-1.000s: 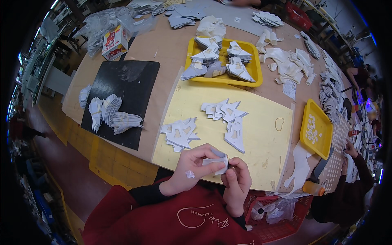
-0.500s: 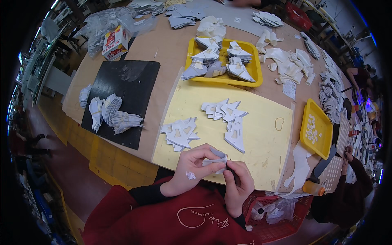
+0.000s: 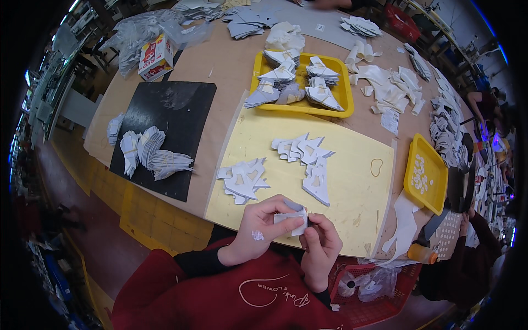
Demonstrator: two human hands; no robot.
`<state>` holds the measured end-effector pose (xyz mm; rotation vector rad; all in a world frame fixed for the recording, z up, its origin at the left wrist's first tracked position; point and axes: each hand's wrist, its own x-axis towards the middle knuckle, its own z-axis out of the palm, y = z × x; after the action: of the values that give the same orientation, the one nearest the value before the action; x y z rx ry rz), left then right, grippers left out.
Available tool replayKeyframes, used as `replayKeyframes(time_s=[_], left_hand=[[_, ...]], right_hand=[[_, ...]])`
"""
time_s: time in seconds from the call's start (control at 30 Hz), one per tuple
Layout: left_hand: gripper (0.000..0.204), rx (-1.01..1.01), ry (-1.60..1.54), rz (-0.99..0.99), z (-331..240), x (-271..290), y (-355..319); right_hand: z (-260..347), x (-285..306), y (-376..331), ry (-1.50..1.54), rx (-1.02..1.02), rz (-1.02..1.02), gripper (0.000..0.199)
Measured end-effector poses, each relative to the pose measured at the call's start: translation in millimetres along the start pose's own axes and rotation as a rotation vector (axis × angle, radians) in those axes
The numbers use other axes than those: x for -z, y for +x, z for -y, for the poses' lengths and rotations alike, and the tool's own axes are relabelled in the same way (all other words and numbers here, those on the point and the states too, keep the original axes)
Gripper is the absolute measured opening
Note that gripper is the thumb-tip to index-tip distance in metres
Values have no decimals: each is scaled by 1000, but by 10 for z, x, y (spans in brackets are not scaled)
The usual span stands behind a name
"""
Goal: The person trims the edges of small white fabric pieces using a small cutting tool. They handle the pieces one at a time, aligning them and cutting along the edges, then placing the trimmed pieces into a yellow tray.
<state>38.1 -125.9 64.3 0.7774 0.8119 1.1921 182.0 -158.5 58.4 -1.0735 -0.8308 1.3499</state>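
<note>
A small folded piece of grey and white sheet material [image 3: 297,225] is held near the table's front edge. My left hand [image 3: 257,226] pinches it, thumb on its white face and fingers behind. At the piece's right edge, the closed thumb and fingers of my right hand [image 3: 321,245] grip it; the fingertips are partly hidden. Just beyond my hands, a spread pile of cut white and grey pieces [image 3: 242,179] lies on a yellow sheet [image 3: 352,220]. A second overlapping group of such pieces [image 3: 316,184] lies to its right.
A yellow tray [image 3: 346,96] with stacked cut pieces stands beyond the sheet. Banded stacks [image 3: 165,162] rest on a black board [image 3: 181,110] at left. To the right are a yellow tray of small white bits [image 3: 440,203], an orange bottle [image 3: 422,253] and a co-worker's arm [image 3: 484,236].
The held piece has tilted slightly, showing more of its white face beneath my left thumb. My hands have barely moved. At right, the co-worker's hand and a dark curved piece have shifted.
</note>
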Motion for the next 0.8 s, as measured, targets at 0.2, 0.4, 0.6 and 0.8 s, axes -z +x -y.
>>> replayKeyframes(time_s=[0.2,0.4,0.6,0.8], left_hand=[[10,-33,5,7,3,9,-2],[10,-34,7,17,8,15,-4],[10,-28,3,17,12,17,-12],[9,-51,25,33,21,28,-14]], right_hand=[[25,10,41,-256,189,36,22],[72,-5,78,-425,339,34,24],[73,-6,104,-514,452,34,26],[77,-6,106,-583,518,28,27]])
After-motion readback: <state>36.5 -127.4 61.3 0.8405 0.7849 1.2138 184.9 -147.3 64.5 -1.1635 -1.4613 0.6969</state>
